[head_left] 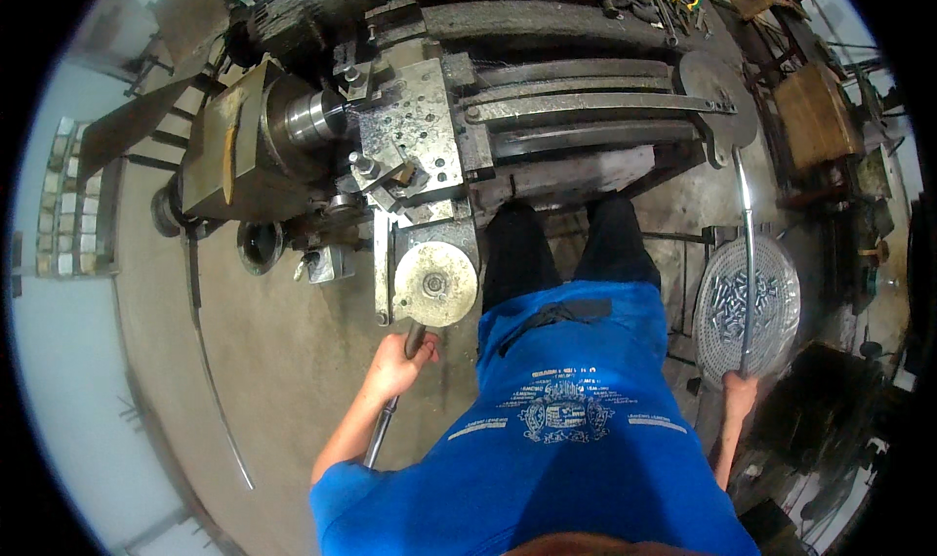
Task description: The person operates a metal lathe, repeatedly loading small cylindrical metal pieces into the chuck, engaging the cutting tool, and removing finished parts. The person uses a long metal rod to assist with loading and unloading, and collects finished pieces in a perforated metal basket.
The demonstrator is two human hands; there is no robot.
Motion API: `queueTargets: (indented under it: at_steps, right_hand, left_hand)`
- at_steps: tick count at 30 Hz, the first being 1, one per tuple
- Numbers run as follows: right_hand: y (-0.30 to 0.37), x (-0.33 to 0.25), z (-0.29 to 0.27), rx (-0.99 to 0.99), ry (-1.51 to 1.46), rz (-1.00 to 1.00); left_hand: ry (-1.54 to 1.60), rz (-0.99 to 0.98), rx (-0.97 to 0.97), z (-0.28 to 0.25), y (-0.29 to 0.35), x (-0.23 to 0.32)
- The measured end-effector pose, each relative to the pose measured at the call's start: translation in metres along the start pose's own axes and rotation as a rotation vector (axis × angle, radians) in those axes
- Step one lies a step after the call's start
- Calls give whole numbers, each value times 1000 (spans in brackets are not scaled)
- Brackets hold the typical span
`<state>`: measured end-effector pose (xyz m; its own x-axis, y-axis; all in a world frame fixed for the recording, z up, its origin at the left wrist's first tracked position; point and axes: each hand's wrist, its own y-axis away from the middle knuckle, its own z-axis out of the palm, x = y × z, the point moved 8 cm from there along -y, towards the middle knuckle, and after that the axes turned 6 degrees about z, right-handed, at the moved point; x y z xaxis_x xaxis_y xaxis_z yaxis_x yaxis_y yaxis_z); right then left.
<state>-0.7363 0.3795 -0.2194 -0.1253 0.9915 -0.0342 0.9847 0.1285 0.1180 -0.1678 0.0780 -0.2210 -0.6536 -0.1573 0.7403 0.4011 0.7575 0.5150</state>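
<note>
My left hand [402,363] is closed around the dark handle [415,337] just below a round metal disc [436,281] at the front of a small lathe. A thin rod [383,429] extends below that hand. On the right, my right hand [741,390] grips the lower end of a long shiny lever [749,263]. This lever runs up to a pivoting plate at the right end of the slide rails [586,107]. Between spindle [314,119] and rails sits a drilled tool plate [415,131] with bolted clamps.
A round perforated basket [785,336] with several small metal pieces stands under the right lever. Left of the spindle is the headstock [220,151], with a long thin bar [217,390] slanting down to the floor. A cardboard box [818,117] stands far right.
</note>
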Motion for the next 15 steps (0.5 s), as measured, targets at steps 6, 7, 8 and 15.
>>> queueTargets:
  at_steps: [6, 7, 8, 15]
  right_hand:
    - [2, -2, 0, -20, -38, -19]
    - [-1, 3, 3, -14, -28, -31]
    - [-2, 4, 7, -12, -49, -78]
    - [17, -13, -5, -104, -155, -89]
  left_hand:
    - [-23, 24, 52, 0, 2, 4]
    - [-23, 21, 51, 0, 1, 4]
    - [-28, 12, 45, 0, 2, 3]
    - [-58, -43, 64, 0, 2, -4]
